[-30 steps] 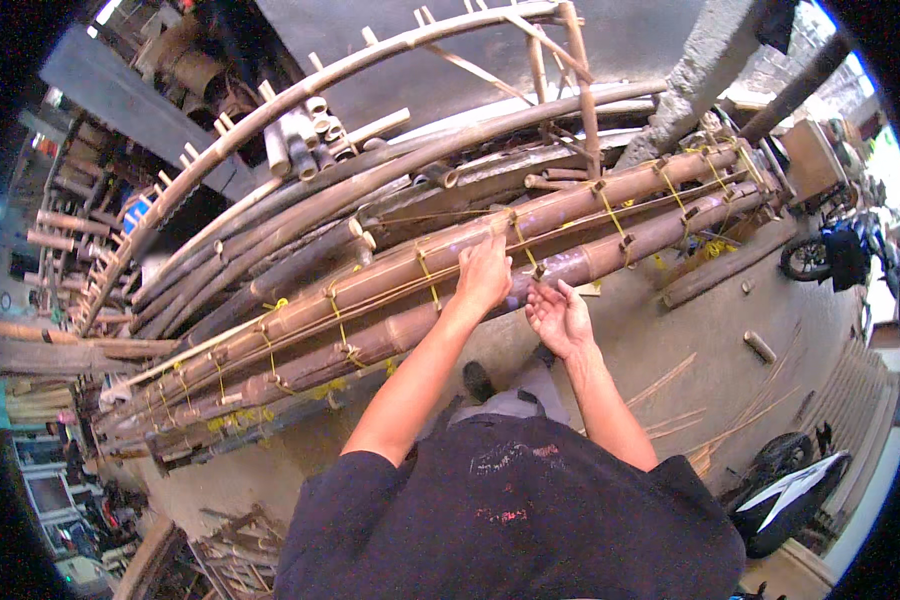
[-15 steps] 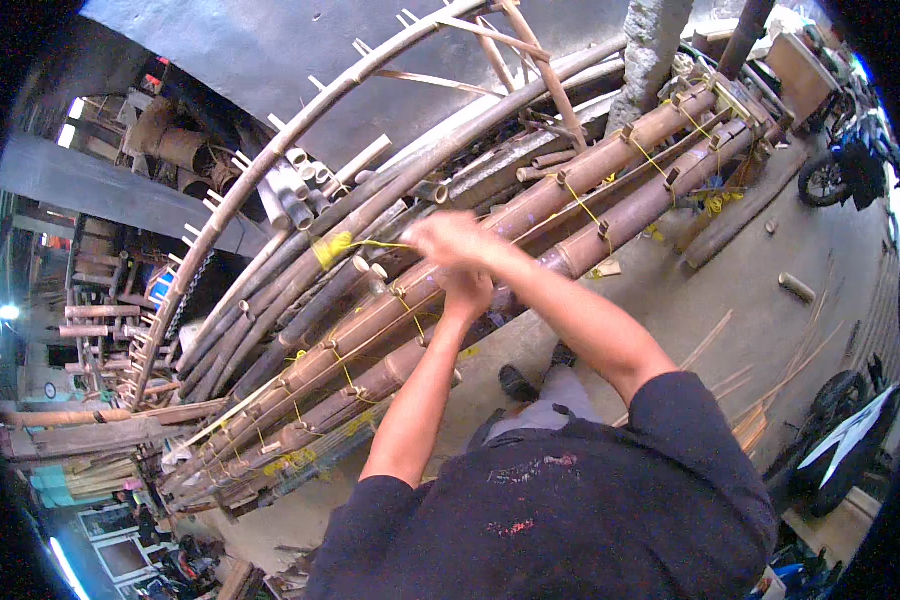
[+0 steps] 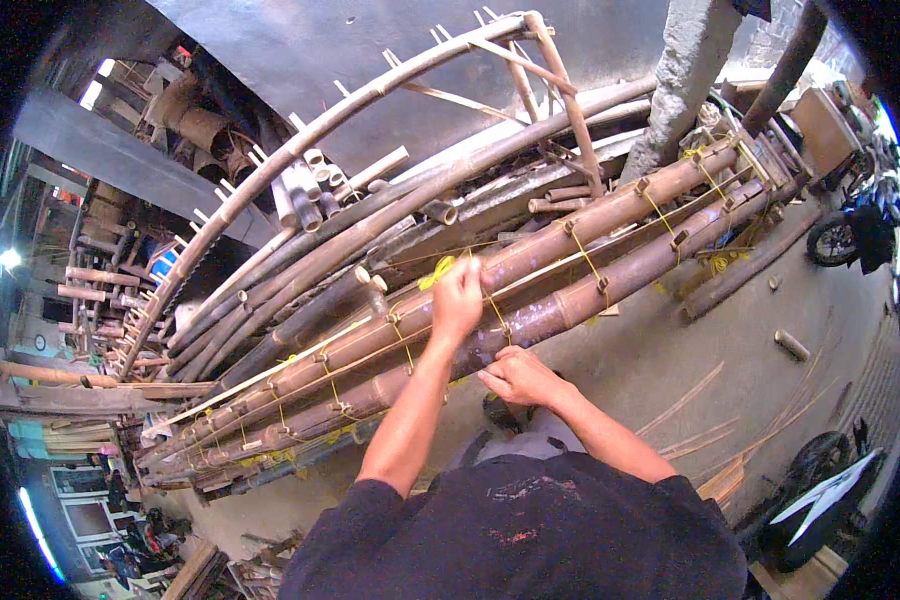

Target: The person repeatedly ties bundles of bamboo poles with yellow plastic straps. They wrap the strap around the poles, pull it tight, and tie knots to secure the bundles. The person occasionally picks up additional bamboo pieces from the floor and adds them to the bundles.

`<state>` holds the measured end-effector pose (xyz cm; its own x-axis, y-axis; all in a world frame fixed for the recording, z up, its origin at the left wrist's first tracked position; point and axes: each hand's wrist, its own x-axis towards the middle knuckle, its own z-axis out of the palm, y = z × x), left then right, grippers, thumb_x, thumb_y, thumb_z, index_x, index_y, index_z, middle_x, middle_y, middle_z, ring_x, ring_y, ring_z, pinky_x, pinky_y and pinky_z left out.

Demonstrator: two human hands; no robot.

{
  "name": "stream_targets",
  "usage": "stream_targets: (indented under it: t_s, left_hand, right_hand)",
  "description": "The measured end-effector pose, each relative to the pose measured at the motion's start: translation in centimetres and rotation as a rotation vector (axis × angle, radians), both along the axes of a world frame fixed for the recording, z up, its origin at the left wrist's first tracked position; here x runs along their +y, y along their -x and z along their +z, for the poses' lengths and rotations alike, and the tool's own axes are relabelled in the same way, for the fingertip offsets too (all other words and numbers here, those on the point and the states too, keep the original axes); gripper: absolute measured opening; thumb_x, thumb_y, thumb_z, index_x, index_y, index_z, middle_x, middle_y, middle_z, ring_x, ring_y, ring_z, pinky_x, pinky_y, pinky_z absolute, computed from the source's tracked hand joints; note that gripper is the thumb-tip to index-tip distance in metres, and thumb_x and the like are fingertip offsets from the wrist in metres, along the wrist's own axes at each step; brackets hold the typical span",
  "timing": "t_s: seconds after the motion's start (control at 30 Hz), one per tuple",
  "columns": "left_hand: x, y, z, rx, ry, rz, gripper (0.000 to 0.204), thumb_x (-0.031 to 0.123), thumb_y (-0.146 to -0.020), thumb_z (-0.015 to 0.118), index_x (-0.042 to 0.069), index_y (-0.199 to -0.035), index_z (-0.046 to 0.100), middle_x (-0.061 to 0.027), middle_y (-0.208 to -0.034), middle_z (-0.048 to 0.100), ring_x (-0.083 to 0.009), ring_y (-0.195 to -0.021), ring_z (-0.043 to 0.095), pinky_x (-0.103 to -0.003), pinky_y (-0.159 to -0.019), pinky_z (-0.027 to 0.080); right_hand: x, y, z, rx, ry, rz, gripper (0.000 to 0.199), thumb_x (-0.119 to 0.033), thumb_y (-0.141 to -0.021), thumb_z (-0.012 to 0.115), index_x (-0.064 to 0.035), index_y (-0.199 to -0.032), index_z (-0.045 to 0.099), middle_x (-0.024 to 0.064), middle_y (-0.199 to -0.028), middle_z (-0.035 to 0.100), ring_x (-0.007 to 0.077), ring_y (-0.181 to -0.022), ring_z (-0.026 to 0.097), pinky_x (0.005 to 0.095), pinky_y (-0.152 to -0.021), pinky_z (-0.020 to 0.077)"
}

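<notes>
Two long brown bamboo poles (image 3: 560, 312) run diagonally side by side, with yellow cord lashings (image 3: 584, 252) and short pegs spaced along them. My left hand (image 3: 457, 303) is closed over the far pole, gripping yellow cord, with a bright yellow bundle of cord (image 3: 437, 273) beside its knuckles. From there a strand crosses the poles toward a peg (image 3: 505, 332) on the near pole. Just below that peg my right hand (image 3: 523, 379) is closed on the yellow cord, at the near pole's front side. The fingertips of both hands are partly hidden.
Behind the poles lie stacked dark bamboo lengths (image 3: 320, 290) and a curved bamboo frame (image 3: 270, 165) with rungs. A rough pillar (image 3: 675, 85) stands at the back. Right of me are thin strips (image 3: 685, 400), a short bamboo piece (image 3: 792, 346) and a motorcycle (image 3: 825, 480) on the floor.
My hands were together over the poles and have moved apart. The right came down to the near pole's front side. The yellow bundle is now beside my left hand, and the view has shifted.
</notes>
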<state>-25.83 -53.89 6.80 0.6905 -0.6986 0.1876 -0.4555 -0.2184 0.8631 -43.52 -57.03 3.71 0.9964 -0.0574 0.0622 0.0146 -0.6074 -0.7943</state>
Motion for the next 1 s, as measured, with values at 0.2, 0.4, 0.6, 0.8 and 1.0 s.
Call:
stream_targets:
  t_s: [0.2, 0.4, 0.6, 0.8, 1.0]
  left_hand:
    - [-4.2, -9.3, -7.3, -0.278, -0.211, 0.198, 0.027, 0.027, -0.096, 0.048, 0.008, -0.097, 0.067, -0.0207, -0.088, 0.067, -0.0405, -0.083, 0.064, -0.049, -0.073, 0.05]
    - [2.2, -10.3, -1.9, -0.233, -0.262, -0.018, 0.041, 0.034, -0.093, 0.051, 0.003, -0.116, 0.061, -0.0262, -0.105, 0.064, -0.0437, -0.101, 0.06, -0.05, -0.088, 0.047]
    - [18.1, -9.9, -0.5, -0.193, -0.852, -0.41, 0.03, 0.024, -0.092, 0.051, 0.003, -0.112, 0.058, -0.0268, -0.106, 0.064, -0.0453, -0.097, 0.061, -0.057, -0.083, 0.045]
    - [20.4, -7.8, -8.7, -0.498, -0.496, -0.086, 0.039, 0.034, -0.089, 0.061, 0.009, -0.119, 0.055, -0.016, -0.105, 0.063, -0.0328, -0.105, 0.058, -0.063, -0.092, 0.033]
    - [19.0, -6.0, -2.7, -0.151, -0.587, -0.055, 0.033, 0.035, -0.097, 0.046, 0.013, -0.11, 0.067, -0.022, -0.103, 0.067, -0.0422, -0.101, 0.061, -0.049, -0.09, 0.035]
  right_hand:
    - [0.8, 0.0, 1.1, 0.027, 0.253, 0.046, 0.031, -0.027, -0.085, 0.057, -0.0037, -0.067, 0.065, 0.0179, -0.069, 0.065, 0.0376, -0.069, 0.063, 0.0443, -0.093, 0.0456]
    - [7.5, -1.4, 1.0, -0.012, 0.288, -0.187, 0.022, -0.021, -0.079, 0.064, -0.0049, -0.094, 0.063, 0.0188, -0.09, 0.064, 0.0346, -0.089, 0.062, 0.0463, -0.085, 0.0478]
    - [17.1, -5.4, -1.7, 0.237, -1.74, -0.677, 0.023, -0.029, -0.093, 0.055, -0.0071, -0.095, 0.061, 0.0111, -0.092, 0.063, 0.0223, -0.091, 0.061, 0.0381, -0.081, 0.0481]
    - [18.3, -17.3, 3.9, -0.697, -0.82, -0.784, 0.024, -0.027, -0.095, 0.048, -0.0078, -0.086, 0.058, 0.0068, -0.087, 0.06, 0.021, -0.076, 0.057, 0.0325, -0.074, 0.0457]
    - [8.9, -22.4, 4.0, 0.154, 0.55, -0.44, 0.061, -0.054, -0.097, 0.035, -0.0049, -0.107, 0.068, 0.0183, -0.1, 0.068, 0.0337, -0.088, 0.066, 0.0443, -0.084, 0.0503]
